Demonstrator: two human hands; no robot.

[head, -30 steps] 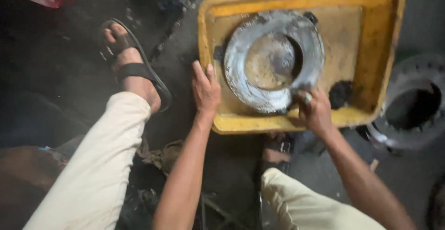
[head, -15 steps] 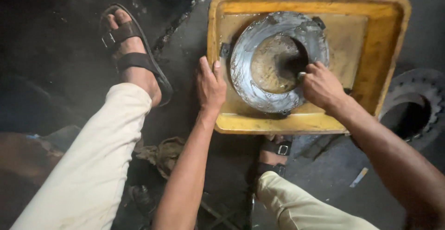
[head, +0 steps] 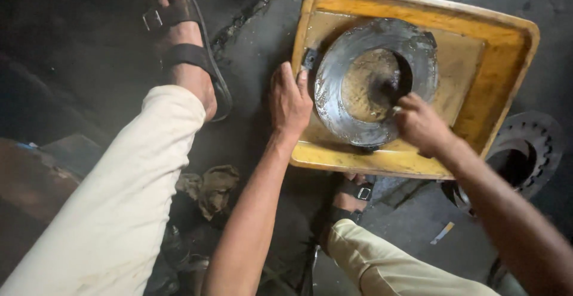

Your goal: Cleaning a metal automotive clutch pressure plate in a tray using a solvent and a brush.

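We found the metal ring [head: 352, 117], a broad, greasy steel disc with a round central opening and a dull smeared shine, lying flat in the yellow plastic tray [head: 498, 75], filling most of its floor and sitting nearer the tray's left wall. Through the opening the tray's bottom showed brown and gritty. Our right hand [head: 424, 126] was curled closed at the ring's near right rim, fingers bent over the inner edge; whether it pinched a rag or tool we could not tell. Our left hand [head: 289, 102] lay flat and open on the tray's left rim, fingertips touching the ring's outer edge. The tray was rectangular with rounded corners, scuffed and stained, and rested on the dark oily concrete floor [head: 256, 39]. Just past its right near corner lay a second metal flange [head: 528, 147], toothed at the edge. A crumpled dirty rag [head: 212, 188] lay near the left knee, and strapped black sandals [head: 182, 33] covered both feet.
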